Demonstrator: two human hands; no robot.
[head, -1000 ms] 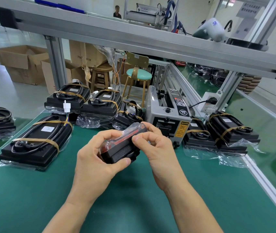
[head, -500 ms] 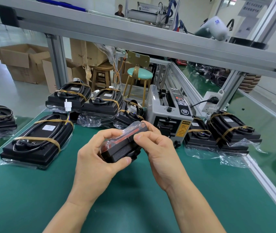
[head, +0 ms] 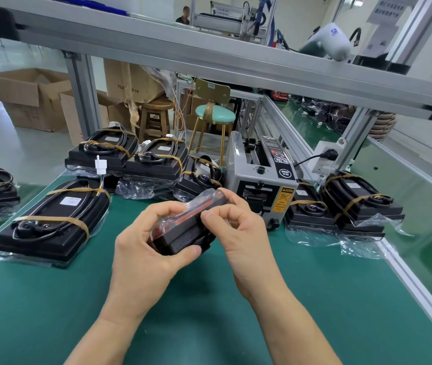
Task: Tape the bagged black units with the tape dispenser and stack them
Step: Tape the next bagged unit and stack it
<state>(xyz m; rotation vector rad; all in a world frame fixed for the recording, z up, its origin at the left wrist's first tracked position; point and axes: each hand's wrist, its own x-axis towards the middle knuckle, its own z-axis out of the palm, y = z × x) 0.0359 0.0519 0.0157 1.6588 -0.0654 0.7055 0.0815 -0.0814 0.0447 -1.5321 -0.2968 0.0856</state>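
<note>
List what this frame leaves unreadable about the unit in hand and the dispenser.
- Bagged unit, head view: its underside and any tape on it are covered by the left hand and right hand.
- Tape dispenser: the outlet slot is too dark to show tape.
- Its yellow warning label's text is too small.

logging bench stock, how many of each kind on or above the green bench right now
taped black units lying on the bench, tops showing: 7
bagged unit held up: 1
tape dispenser: 1
total: 9
</note>
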